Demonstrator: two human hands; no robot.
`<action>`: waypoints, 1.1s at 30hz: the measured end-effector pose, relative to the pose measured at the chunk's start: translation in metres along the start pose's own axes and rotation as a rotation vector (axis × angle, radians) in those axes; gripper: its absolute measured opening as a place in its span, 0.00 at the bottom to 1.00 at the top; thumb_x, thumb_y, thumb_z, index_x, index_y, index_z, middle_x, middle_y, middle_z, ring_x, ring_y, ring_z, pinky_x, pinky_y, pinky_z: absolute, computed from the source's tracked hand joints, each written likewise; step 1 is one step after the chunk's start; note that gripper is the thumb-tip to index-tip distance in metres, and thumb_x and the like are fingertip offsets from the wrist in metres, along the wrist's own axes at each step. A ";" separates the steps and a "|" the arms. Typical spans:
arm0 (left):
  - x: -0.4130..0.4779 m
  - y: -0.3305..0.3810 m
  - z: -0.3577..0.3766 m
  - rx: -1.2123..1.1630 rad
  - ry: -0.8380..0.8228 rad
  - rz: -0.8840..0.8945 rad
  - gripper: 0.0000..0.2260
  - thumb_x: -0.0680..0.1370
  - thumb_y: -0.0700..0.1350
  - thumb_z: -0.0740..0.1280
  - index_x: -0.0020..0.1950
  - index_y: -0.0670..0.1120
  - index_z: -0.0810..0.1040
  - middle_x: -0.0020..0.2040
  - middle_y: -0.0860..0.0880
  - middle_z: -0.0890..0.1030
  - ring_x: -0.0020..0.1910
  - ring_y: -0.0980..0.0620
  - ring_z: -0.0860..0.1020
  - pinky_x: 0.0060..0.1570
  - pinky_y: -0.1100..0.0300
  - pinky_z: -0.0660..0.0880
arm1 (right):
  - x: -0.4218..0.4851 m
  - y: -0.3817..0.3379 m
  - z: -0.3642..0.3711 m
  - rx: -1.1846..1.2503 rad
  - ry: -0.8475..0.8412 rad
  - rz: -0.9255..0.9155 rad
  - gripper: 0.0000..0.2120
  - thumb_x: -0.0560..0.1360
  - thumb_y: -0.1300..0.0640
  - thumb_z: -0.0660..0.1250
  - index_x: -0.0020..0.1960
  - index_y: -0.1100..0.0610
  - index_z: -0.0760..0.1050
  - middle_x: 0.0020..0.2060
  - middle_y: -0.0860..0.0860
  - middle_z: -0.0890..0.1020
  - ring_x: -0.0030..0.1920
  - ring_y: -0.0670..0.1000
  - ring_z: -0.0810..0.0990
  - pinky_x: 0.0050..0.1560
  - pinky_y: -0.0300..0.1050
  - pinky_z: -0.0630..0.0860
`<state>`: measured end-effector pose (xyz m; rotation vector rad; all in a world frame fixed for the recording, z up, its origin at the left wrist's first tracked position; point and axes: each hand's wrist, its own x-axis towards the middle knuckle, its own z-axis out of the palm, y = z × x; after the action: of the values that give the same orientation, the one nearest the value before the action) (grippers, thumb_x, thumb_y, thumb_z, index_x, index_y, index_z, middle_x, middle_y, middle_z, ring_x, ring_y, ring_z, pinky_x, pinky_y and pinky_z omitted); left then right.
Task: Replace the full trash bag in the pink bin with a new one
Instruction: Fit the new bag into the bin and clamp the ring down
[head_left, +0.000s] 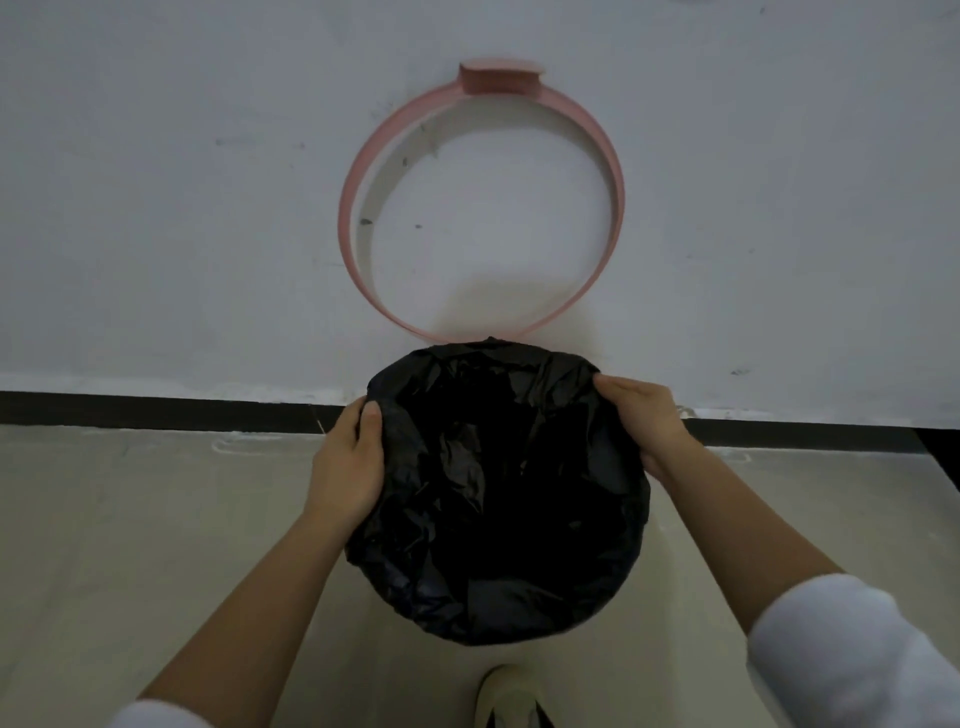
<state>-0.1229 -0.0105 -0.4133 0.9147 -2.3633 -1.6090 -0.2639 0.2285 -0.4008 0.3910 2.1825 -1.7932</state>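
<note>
A black trash bag (493, 493) is draped over the round mouth of the bin on the floor, hiding the bin's body. Its crinkled plastic sinks into a dark hollow in the middle. My left hand (345, 462) grips the bag's folded edge on the left side, thumb on top. My right hand (644, 421) holds the edge on the upper right side. Behind the bin, the pink ring-shaped lid (613, 171) stands raised against the white wall, with its pink hinge block (498, 78) at the top.
A black skirting strip (156, 410) runs along the foot of the white wall (156, 182). The floor (130, 545) is pale beige. The toe of a light shoe (511, 696) shows at the bottom edge, just in front of the bin.
</note>
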 end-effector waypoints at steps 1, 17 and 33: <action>0.001 -0.001 0.001 -0.008 0.021 0.011 0.19 0.82 0.52 0.50 0.68 0.47 0.71 0.65 0.46 0.76 0.63 0.47 0.73 0.55 0.59 0.64 | 0.006 -0.001 -0.001 0.004 -0.006 0.031 0.08 0.75 0.59 0.68 0.51 0.61 0.82 0.47 0.56 0.84 0.45 0.52 0.82 0.54 0.45 0.76; 0.006 -0.009 0.008 0.046 0.112 -0.013 0.17 0.80 0.54 0.55 0.62 0.47 0.74 0.55 0.46 0.80 0.56 0.44 0.76 0.49 0.58 0.66 | -0.004 -0.014 0.003 -0.766 -0.084 -0.581 0.32 0.70 0.44 0.71 0.71 0.47 0.66 0.72 0.50 0.68 0.72 0.52 0.64 0.71 0.53 0.62; 0.003 -0.008 0.010 0.153 0.102 -0.026 0.12 0.77 0.45 0.63 0.59 0.44 0.72 0.48 0.43 0.80 0.50 0.39 0.78 0.45 0.55 0.70 | -0.005 0.000 0.029 -1.632 -0.296 -0.750 0.50 0.71 0.45 0.67 0.76 0.48 0.32 0.78 0.51 0.38 0.77 0.62 0.45 0.73 0.60 0.57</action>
<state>-0.1268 -0.0060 -0.4252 1.0332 -2.4393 -1.3697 -0.2581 0.2002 -0.4046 -1.0334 2.7848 0.2694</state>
